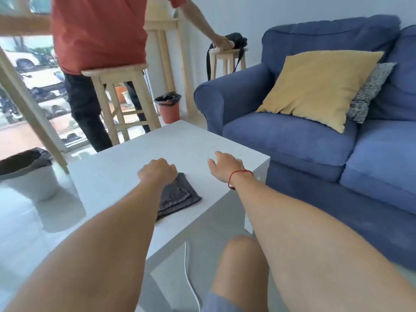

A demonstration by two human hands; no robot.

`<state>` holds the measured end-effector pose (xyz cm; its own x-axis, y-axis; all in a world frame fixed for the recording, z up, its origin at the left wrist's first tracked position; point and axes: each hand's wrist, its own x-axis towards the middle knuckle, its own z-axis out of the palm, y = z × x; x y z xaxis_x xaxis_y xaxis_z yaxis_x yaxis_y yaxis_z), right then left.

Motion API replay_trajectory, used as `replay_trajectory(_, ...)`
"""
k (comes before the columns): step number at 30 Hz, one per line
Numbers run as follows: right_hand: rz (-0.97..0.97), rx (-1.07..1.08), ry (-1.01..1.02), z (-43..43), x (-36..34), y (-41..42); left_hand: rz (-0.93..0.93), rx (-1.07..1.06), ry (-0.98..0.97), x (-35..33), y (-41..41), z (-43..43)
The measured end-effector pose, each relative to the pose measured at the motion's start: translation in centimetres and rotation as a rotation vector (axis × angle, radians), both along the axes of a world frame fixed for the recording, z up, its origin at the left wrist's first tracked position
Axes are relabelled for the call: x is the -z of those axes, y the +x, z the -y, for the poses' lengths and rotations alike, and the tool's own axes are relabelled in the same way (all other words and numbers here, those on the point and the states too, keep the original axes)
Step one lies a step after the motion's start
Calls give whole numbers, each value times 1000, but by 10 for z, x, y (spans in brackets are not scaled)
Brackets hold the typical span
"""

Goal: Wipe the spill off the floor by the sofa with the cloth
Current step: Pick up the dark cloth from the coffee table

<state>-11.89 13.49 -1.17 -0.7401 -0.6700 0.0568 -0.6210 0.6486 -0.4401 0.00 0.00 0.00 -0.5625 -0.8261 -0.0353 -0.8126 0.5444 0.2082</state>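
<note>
A folded dark grey cloth [180,195] lies on the white low table [126,167] near its front edge. My left hand [157,171] is over the cloth's far corner with curled fingers; whether it grips the cloth is hidden. My right hand [227,165], with a red string at the wrist, hovers over the table's right side, fingers apart and holding nothing. The blue sofa [304,140] stands just right of the table. No spill shows on the pale floor [213,228] between table and sofa.
Another person in a red shirt [99,30] stands behind the table beside a wooden stool [119,97]. A red bin [168,106] sits by the sofa arm, a white bin [29,176] at left. A yellow cushion [317,86] rests on the sofa. My knee [240,266] is below.
</note>
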Motion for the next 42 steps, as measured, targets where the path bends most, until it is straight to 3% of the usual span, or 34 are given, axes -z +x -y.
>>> replay_trajectory(6,130,-108,47,48,35,52,62,-261,64,48,56,29)
replay_trajectory(13,208,-24,76,68,44,62,-71,-345,326,53,42,41)
replay_trajectory(17,321,-30,6,63,38,56,-115,-297,311,58,27,35)
replay_trajectory(21,446,25,-141,40,29,38,-402,-216,318,48,9,14)
replay_trajectory(24,462,37,-226,16,27,20,-513,-153,348,41,-12,-10)
replay_trajectory(32,342,359,-395,-92,9,-43,-441,95,444,25,-110,-107)
replay_trajectory(36,320,580,-422,-160,28,-63,-433,281,460,37,-150,-172)
replay_trajectory(42,325,843,-419,-243,81,-83,-380,402,681,92,-188,-250)
